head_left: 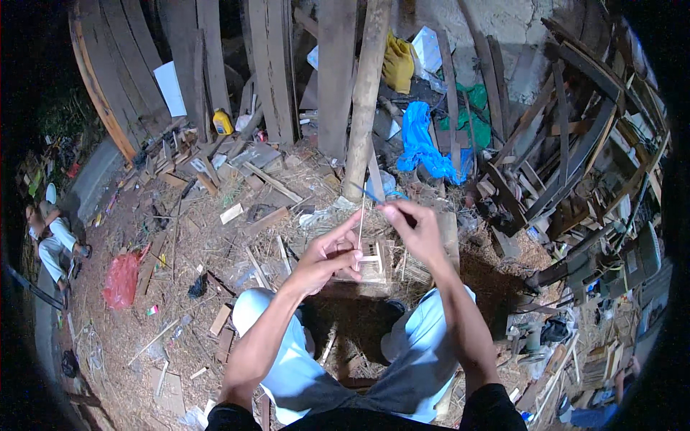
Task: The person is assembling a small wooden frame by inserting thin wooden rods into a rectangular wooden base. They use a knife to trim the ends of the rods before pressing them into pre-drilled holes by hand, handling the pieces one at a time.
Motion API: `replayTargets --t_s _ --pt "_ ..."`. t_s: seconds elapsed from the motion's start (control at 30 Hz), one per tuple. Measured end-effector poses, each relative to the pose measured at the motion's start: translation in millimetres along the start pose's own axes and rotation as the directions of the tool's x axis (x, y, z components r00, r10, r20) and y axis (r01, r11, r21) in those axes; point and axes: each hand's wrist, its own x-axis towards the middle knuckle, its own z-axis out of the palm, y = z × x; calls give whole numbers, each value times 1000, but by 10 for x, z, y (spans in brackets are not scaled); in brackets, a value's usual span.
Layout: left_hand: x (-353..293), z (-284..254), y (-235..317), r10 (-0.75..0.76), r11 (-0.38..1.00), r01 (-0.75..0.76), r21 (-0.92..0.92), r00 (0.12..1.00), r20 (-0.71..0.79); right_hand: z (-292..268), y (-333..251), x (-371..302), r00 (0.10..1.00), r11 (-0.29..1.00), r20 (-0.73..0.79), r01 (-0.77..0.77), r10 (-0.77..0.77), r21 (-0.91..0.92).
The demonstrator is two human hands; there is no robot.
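Note:
My left hand [325, 257] is closed on a thin pale wooden stick [361, 228], which stands nearly upright between its fingers. To the right, my right hand [415, 228] pinches a slim blue-dark tool [369, 193] near the stick's upper end. What kind of tool it is cannot be made out, nor whether it touches the stick. Beneath my hands, a small frame of thin wooden slats [371, 267] rests on a low wooden block, partly hidden by my left hand.
A wooden post [365, 100] rises just beyond my hands, with planks leaning behind it. Blue plastic [419, 144] lies far right of it, a red plastic bag [123, 279] at left. Piled timber [568, 136] fills the right. A person [54, 241] sits at far left.

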Motion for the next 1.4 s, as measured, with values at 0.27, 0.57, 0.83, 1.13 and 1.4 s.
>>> replayTargets --t_s 0.27,0.57,0.83,1.13,1.4 --pt "-78 29 131 -29 998 30 -58 999 23 -40 -233 -48 934 906 194 343 -300 -249" --pt "-84 -8 96 -38 991 52 -123 992 116 -93 -104 39 932 926 160 348 -326 -144" --pt "-63 -16 148 -32 996 41 -85 994 102 -127 -161 19 919 920 227 360 -322 -152" --pt "-30 -30 113 -64 998 65 -14 996 63 -110 -38 108 918 895 140 393 -370 -211" --pt "-49 -20 108 -48 996 51 -70 998 46 -62 -80 57 910 907 167 401 -379 -130"
